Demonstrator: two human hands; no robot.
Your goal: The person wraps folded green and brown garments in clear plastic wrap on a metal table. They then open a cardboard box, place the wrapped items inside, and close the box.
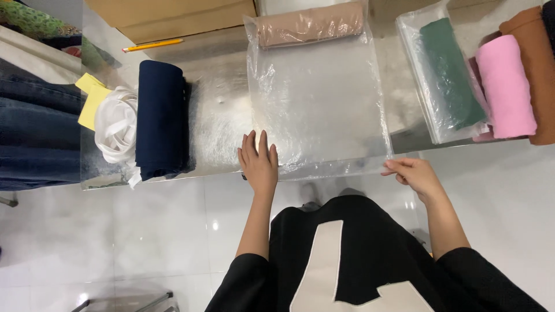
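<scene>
- Your left hand [258,163] lies flat, fingers together, pressing the near left corner of the clear plastic bag [318,104] onto the metal table [219,115].
- Your right hand [413,176] pinches the bag's near right corner between thumb and fingertips, just off the table edge.
- The bag lies flat mid-table; a beige folded cloth [309,24] sits inside at its far end.
- Left: a navy folded cloth [161,118], beside it a white bundle [115,124] and yellow paper [91,98].
- Right: a second clear bag [425,81] holding green cloth [451,72]; pink [506,86] and brown [535,63] rolls alongside.
- Far: cardboard boxes [173,17], a yellow pencil [153,44].
</scene>
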